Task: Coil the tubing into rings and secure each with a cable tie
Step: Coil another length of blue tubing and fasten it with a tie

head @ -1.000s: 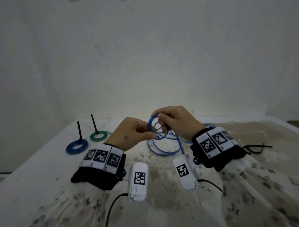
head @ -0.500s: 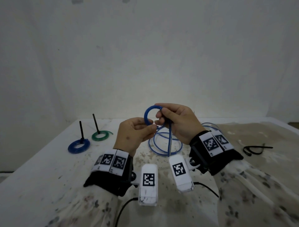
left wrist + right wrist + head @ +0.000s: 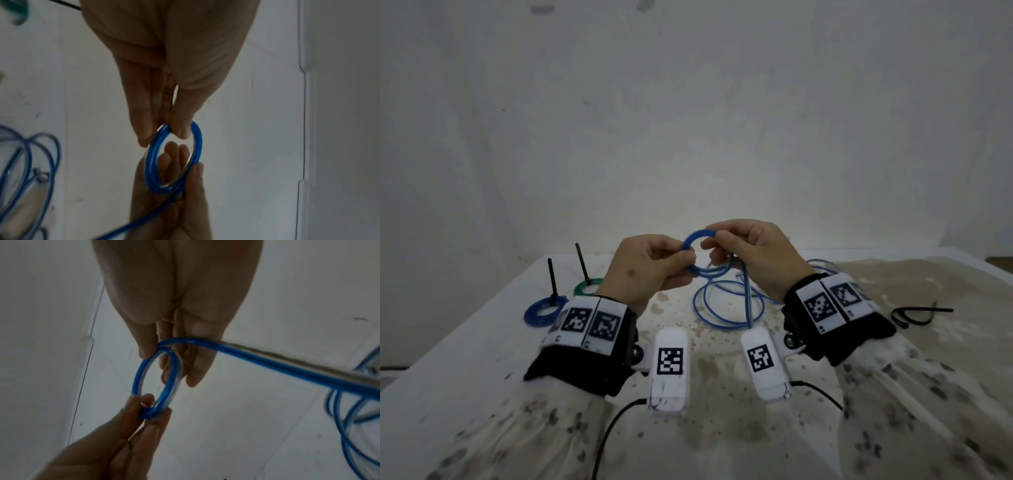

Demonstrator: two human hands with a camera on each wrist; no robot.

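Observation:
Between my two hands, above the table, is a small ring of blue tubing (image 3: 692, 241) (image 3: 153, 154) (image 3: 138, 382). My left hand (image 3: 654, 265) pinches the ring's left side between thumb and fingers (image 3: 144, 129). My right hand (image 3: 748, 253) pinches the opposite side, fingers (image 3: 148, 344) curled round the tube. From the right hand the loose blue tubing (image 3: 287, 368) runs down to several slack loops (image 3: 726, 305) lying on the table. A black cable tie (image 3: 914, 313) lies at the right.
At the left of the stained white table (image 3: 465, 359) lie a blue coil (image 3: 541, 313) and a green coil (image 3: 585, 287), each with a black tie tail standing up. A white wall rises just behind the table. Wrist camera cables trail toward me.
Both hands rose a little with the ring and the right hand shifted its grip round it. The loose tubing below shifted with them.

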